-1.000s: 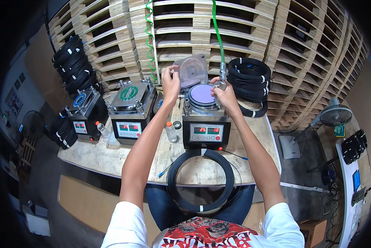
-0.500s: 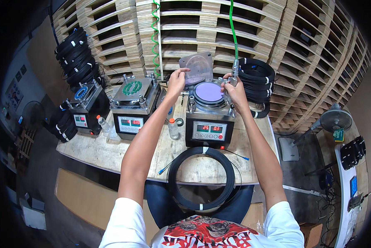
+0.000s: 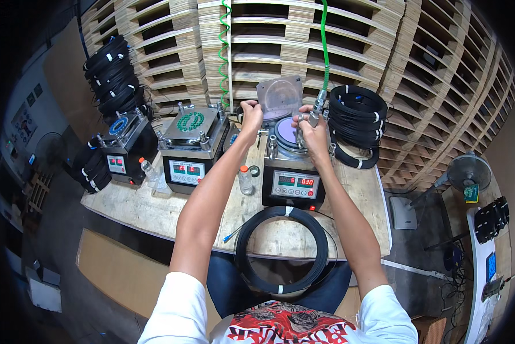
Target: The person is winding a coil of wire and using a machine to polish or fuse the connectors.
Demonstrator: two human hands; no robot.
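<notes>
Gripped in my right hand (image 3: 313, 135) is a metal air blow gun (image 3: 317, 105), fed by a green hose (image 3: 325, 43). It is over the purple round pad (image 3: 287, 131) on top of the right-hand polishing machine (image 3: 292, 186), and the hand covers part of that pad. My left hand (image 3: 252, 119) is closed beside the left edge of a greyish see-through square plate (image 3: 281, 98), which stands tilted behind the pad. What its curled fingers hold, if anything, is hidden. A black cable coil (image 3: 249, 269) with blue-tipped ends lies across the table's front edge and my lap.
Left of my arms stand two similar machines, one with a green ring of parts (image 3: 190, 121), one with a blue ring (image 3: 119, 126). An orange-capped bottle (image 3: 245, 182) stands on the table (image 3: 349, 229). Black cable coils (image 3: 358, 117) are stacked right; wooden pallets (image 3: 257, 43) rise behind.
The blow gun has come left over the purple pad with my right hand. My left hand's fingers have curled in beside the tilted plate. The view has shifted slightly.
</notes>
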